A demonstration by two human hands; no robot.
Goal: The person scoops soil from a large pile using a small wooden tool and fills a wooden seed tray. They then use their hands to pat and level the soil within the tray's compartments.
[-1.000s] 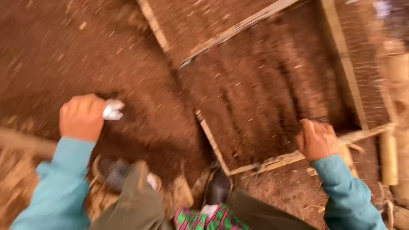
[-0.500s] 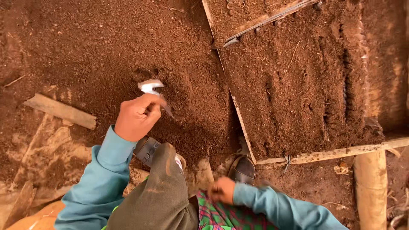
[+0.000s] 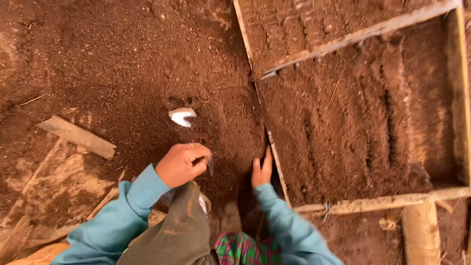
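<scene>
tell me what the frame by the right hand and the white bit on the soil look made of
The frame looks like rough, unfinished wood: pale, straight, dusty slats with raw edges, filled with loose brown soil. The right hand rests against its edge. The white piece is smooth, bent and bright, possibly thin plastic or paper; too small to tell. The left hand is curled just below it.

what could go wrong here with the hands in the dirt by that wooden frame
The right hand rests flat against the edge of the wooden frame; rough wood there may give a splinter or pinch the fingers if the frame shifts. The left hand pinches a small dark piece whose kind cannot be told; if sharp, it might nick the hand. The white scrap lies loose on the soil and may get buried.
</scene>
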